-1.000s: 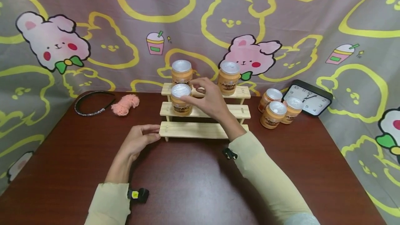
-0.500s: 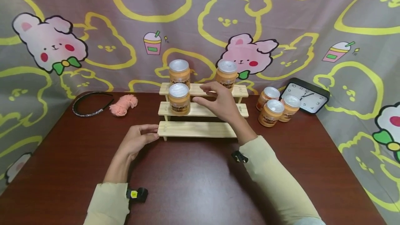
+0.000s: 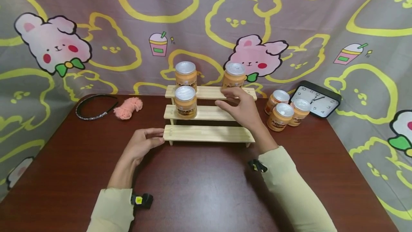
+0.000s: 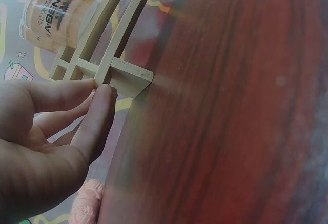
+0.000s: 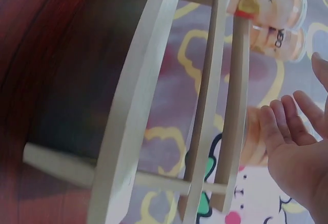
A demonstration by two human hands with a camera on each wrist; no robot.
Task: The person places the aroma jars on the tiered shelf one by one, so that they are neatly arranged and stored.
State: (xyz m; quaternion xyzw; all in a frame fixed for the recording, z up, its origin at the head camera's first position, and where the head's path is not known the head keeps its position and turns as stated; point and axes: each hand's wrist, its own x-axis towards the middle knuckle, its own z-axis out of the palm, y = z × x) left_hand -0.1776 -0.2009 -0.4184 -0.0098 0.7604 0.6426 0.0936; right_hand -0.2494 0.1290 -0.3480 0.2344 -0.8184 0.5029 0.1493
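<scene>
A three-step wooden display rack (image 3: 209, 133) stands on the table. My left hand (image 3: 143, 144) pinches the left end of its lowest step between thumb and finger, as the left wrist view also shows. My right hand (image 3: 243, 108) hovers over the right part of the rack with fingers apart, holding nothing. On the middle step's left end sits an orange jar (image 3: 185, 105) with a silver lid. Behind it on the top step is a second such jar (image 3: 186, 72). A third jar (image 3: 234, 74) stands right of centre on the top step, its lower part hidden by my right hand.
Three more orange jars (image 3: 279, 117) cluster on the table right of the rack, in front of a black-framed clock (image 3: 317, 99). To the left lie a pink yarn skein (image 3: 128, 108) and a headband (image 3: 93, 117). A patterned curtain (image 3: 128, 3) hangs behind.
My right hand has let go of the jar on the middle step and moved right, away from it. That jar stays in place. My left hand keeps its hold on the rack.
</scene>
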